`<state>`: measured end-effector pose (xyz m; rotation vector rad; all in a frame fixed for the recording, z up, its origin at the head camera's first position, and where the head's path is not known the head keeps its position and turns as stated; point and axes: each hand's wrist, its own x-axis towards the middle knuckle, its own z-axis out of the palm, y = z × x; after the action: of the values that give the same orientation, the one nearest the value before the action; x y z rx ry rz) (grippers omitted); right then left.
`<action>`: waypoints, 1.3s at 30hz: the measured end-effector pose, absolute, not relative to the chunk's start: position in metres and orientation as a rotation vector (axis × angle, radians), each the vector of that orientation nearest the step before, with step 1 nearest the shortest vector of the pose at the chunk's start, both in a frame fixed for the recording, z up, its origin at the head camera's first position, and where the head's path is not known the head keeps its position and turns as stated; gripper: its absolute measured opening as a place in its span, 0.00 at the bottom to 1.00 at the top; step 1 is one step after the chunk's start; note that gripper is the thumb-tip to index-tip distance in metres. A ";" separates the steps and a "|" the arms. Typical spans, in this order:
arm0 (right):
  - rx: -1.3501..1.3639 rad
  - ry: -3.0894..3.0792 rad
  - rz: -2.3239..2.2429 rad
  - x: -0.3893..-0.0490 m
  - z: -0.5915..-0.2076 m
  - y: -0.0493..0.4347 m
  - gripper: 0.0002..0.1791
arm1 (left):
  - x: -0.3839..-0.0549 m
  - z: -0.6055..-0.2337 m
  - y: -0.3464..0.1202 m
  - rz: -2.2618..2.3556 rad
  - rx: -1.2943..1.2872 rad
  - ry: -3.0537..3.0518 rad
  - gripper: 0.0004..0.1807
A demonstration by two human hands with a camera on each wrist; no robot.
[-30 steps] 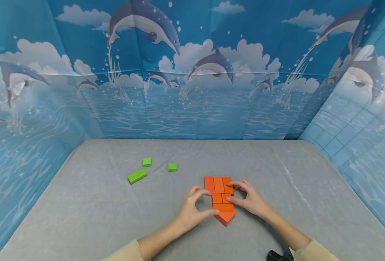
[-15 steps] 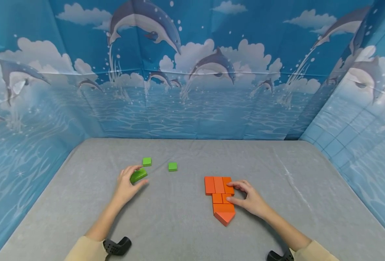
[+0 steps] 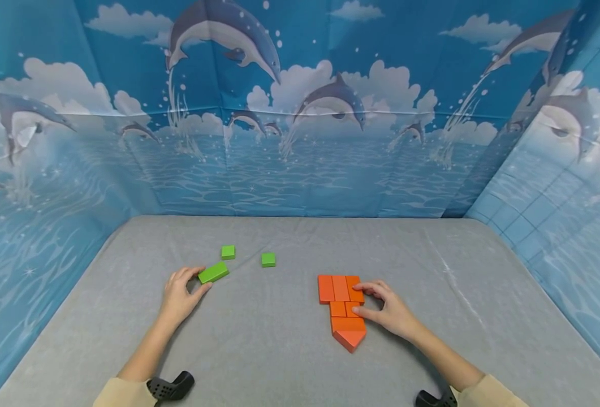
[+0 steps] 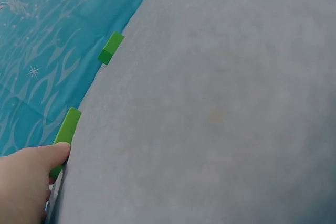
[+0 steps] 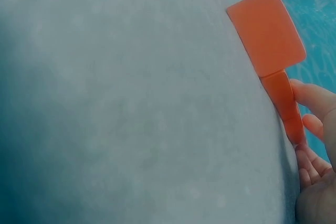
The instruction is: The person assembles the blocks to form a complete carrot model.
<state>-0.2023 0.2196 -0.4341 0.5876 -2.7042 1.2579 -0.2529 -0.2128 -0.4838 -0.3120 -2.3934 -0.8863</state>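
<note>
On the grey cloth-covered table, a long green block (image 3: 214,273) lies at a slant. My left hand (image 3: 178,298) pinches its near-left end between thumb and fingers; in the left wrist view the thumb (image 4: 56,153) lies against the green block (image 4: 69,127). To the right, several orange blocks (image 3: 341,289) lie flush together, with a pointed orange block (image 3: 350,339) at the near end. My right hand (image 3: 391,312) rests at their right edge, index fingertip on the far-right block and thumb on a small orange block (image 3: 337,309), with a gap between them.
Two small green blocks, one (image 3: 228,252) beyond the long one and another (image 3: 268,260) to its right, lie on the table (image 3: 279,362). A dolphin-printed curtain (image 3: 300,169) stands behind and at both sides. Black wrist mounts (image 3: 171,386) show at both sleeves.
My left hand has left the left edge of the orange blocks and moved to the long green block, settling at its near-left end. The right hand stays in place at the orange blocks.
</note>
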 end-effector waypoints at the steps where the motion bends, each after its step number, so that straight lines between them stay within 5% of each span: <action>1: 0.588 -2.703 1.257 -0.202 -0.434 0.220 0.22 | -0.253 -0.484 -0.213 -0.887 -0.307 -2.399 0.21; 17: 0.605 -2.701 1.230 -0.214 -0.456 0.228 0.23 | -0.266 -0.455 -0.194 -0.930 -0.349 -2.551 0.19; 26: 0.620 -2.692 1.254 -0.221 -0.467 0.235 0.23 | -0.294 -0.431 -0.130 -1.036 -0.561 -2.584 0.19; 39: 0.595 -2.705 1.249 -0.222 -0.468 0.235 0.23 | -0.315 -0.443 -0.030 -1.094 -0.764 -2.689 0.19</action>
<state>-0.2216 0.2350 -0.4680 0.5953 -2.7050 1.2485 -0.3148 -0.0296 -0.4432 -0.7636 -2.6886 -1.0941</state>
